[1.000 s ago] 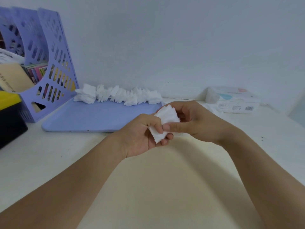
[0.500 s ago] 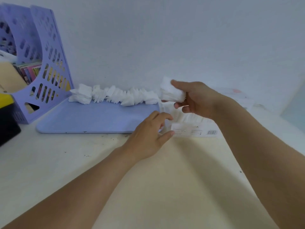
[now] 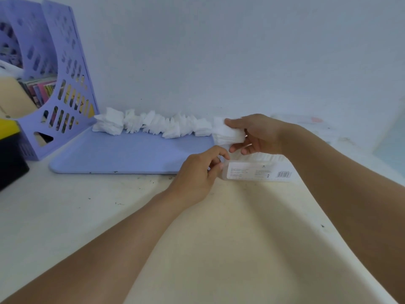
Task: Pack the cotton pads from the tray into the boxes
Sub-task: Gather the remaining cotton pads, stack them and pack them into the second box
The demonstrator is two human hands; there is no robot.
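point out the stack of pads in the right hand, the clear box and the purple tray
stack of cotton pads (image 3: 229,133), head view, front face of the stack
clear box (image 3: 258,171), head view, labelled front wall
purple tray (image 3: 131,152), head view, bare floor

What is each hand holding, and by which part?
Right hand grips a stack of cotton pads by its right end. Left hand pinches the clear box at its left end.
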